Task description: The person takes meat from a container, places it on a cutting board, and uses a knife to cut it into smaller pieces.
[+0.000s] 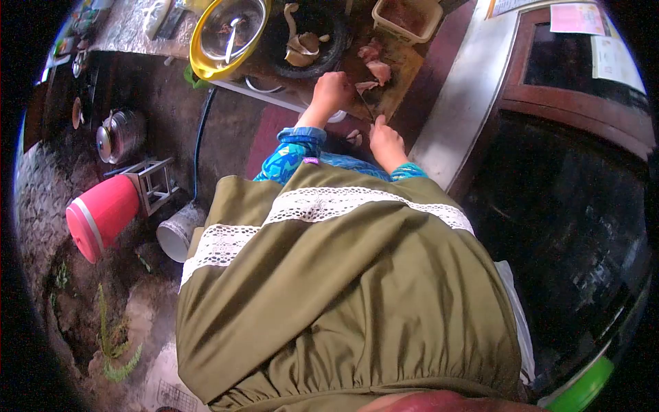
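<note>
My right hand (388, 143) is closed around the handle end of a thin knife (368, 104), whose dark blade slants up towards my other hand. My left hand (331, 93) is curled shut over the front of a wooden board (405, 65), its fingertips hidden from me. A pale pink piece of raw meat (366, 87) lies right against its fingers. Farther back on the board are more pieces of raw meat (378, 70). Beside them stands a dark round stone bowl (334, 65) with pale brown and whitish pieces in it.
A yellow basin (199, 65) holding a metal bowl and spoon is at the back left. A cream tub (429, 33) stands at the back right. Below left are a red cooler (103, 213), a white bucket (177, 232), a small stool (152, 185) and a metal pot (122, 136).
</note>
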Available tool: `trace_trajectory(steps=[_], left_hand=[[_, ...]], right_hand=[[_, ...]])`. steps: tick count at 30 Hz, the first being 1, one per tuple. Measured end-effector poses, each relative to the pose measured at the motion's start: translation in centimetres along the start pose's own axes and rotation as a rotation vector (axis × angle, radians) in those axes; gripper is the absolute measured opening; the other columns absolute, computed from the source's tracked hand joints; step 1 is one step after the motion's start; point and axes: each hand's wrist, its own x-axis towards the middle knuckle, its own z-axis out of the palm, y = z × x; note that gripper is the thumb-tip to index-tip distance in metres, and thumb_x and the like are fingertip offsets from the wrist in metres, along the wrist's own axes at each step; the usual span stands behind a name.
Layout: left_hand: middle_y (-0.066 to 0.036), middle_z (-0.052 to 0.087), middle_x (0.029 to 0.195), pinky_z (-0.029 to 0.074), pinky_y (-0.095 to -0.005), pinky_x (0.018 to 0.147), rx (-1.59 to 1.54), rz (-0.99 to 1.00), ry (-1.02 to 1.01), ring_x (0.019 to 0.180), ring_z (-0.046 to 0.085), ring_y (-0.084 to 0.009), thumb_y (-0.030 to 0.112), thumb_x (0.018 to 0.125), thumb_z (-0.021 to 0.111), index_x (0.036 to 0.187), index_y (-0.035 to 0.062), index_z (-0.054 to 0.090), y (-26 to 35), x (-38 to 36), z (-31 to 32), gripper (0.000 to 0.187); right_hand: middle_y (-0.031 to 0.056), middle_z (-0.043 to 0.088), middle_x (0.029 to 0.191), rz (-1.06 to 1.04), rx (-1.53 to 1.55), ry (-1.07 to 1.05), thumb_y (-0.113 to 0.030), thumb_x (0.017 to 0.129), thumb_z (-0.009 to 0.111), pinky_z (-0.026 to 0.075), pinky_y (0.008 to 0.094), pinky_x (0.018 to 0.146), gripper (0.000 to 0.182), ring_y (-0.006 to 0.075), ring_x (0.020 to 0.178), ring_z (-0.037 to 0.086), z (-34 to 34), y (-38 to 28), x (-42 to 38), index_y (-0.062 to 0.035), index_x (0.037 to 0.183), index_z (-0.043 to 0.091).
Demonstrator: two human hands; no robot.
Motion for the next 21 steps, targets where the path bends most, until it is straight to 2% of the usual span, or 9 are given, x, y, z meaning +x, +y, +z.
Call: trace_trajectory(steps=[3,5,7,10,15,17,19,21], left_hand=[[-0.02,0.062,0.074,0.05,-0.0454,0.067,-0.042,-0.048,0.035,0.074,0.061,-0.0379,0.013,0.07,0.059,0.069,0.0046,0.063,-1.0,-0.2,-0.8,0.009],[-0.019,0.062,0.071,0.05,-0.0434,0.066,-0.068,0.013,0.062,0.072,0.062,-0.0366,0.015,0.071,0.059,0.074,0.0059,0.066,-1.4,-0.7,-1.7,0.012],[-0.018,0.062,0.074,0.049,-0.0409,0.066,-0.325,-0.05,-0.063,0.072,0.061,-0.0353,0.017,0.074,0.058,0.081,0.0072,0.069,-1.2,-1.2,-2.5,0.016],[-0.017,0.06,0.077,0.048,-0.0391,0.068,-0.392,-0.018,-0.007,0.073,0.059,-0.0347,0.018,0.075,0.058,0.086,0.0063,0.07,-1.0,-1.2,-1.6,0.02],[-0.02,0.057,0.081,0.047,-0.0412,0.07,-0.321,0.0,0.03,0.077,0.058,-0.0361,0.02,0.077,0.059,0.079,0.0022,0.067,0.4,-0.4,-0.3,0.02],[-0.02,0.055,0.082,0.047,-0.043,0.07,-0.14,0.054,0.023,0.078,0.058,-0.0376,0.021,0.076,0.062,0.074,0.0007,0.065,1.2,-0.5,-0.4,0.021],[-0.02,0.054,0.082,0.048,-0.0436,0.069,-0.123,0.105,0.034,0.078,0.057,-0.0381,0.018,0.074,0.065,0.071,0.0018,0.063,1.7,-0.3,-0.6,0.017],[-0.018,0.055,0.082,0.048,-0.043,0.068,-0.109,0.249,0.032,0.077,0.058,-0.0368,0.012,0.07,0.066,0.07,0.0043,0.064,1.7,0.2,-0.3,0.008]], right_hand=[[0.0255,0.062,0.074,-0.011,0.004,0.02,-0.026,0.091,0.044,0.048,0.0541,0.064,0.027,0.044,0.072,0.061,-0.2,0.0,-0.1,-0.0006,0.1,0.041],[0.025,0.062,0.073,-0.012,0.014,0.037,-0.026,0.091,0.045,0.048,0.0539,0.063,0.027,0.044,0.071,0.061,-0.1,0.0,-0.1,-0.0008,0.098,0.041],[0.0249,0.061,0.072,-0.019,0.021,0.046,-0.027,0.09,0.046,0.048,0.0543,0.062,0.027,0.0444,0.07,0.06,-0.1,0.1,0.0,-0.0008,0.095,0.042],[0.0258,0.06,0.07,-0.045,0.057,0.037,-0.027,0.09,0.045,0.047,0.0552,0.062,0.026,0.0454,0.069,0.06,-2.0,0.0,-0.3,-0.0009,0.093,0.043],[0.0272,0.06,0.069,0.001,0.114,0.105,-0.025,0.09,0.044,0.046,0.0561,0.062,0.024,0.0465,0.069,0.059,-2.3,0.3,0.8,-0.0015,0.093,0.043],[0.0274,0.059,0.069,0.004,0.129,0.112,-0.025,0.09,0.043,0.046,0.0563,0.062,0.023,0.0468,0.069,0.059,-1.8,0.4,1.3,-0.0017,0.093,0.043],[0.0277,0.059,0.069,0.005,0.116,0.126,-0.024,0.09,0.043,0.046,0.0562,0.062,0.023,0.0467,0.069,0.059,-1.3,0.4,1.6,-0.0014,0.093,0.042],[0.0268,0.06,0.07,0.011,0.106,0.116,-0.024,0.09,0.043,0.047,0.0549,0.062,0.024,0.0452,0.069,0.06,-1.0,0.4,1.8,-0.0006,0.095,0.042]])
